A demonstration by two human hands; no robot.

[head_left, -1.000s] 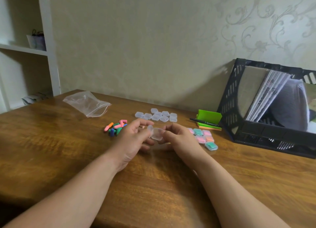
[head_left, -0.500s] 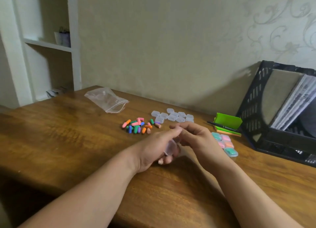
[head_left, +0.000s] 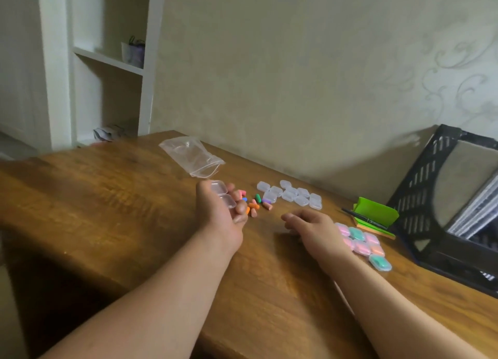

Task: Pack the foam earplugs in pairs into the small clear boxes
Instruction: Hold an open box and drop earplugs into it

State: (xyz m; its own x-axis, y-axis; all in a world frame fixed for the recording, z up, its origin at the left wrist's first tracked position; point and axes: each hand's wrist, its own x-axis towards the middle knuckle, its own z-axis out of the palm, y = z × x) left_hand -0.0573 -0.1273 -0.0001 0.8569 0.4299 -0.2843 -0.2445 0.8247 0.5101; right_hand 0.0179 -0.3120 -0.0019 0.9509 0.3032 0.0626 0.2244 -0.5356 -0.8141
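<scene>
Gripping an open clear box [head_left: 223, 199], the left hand [head_left: 221, 220] sits just left of the loose earplugs [head_left: 254, 205] — the right hand [head_left: 314, 228] rests near their right, fingers loosely curled, holding nothing. Hands apart. Empty boxes [head_left: 292, 194] cluster just behind the earplugs; filled boxes [head_left: 362, 244] lie farther right on the tabletop [head_left: 107, 197].

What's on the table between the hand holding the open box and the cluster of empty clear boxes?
A small heap of loose coloured earplugs, close by the left hand; the head view shows it.
</scene>
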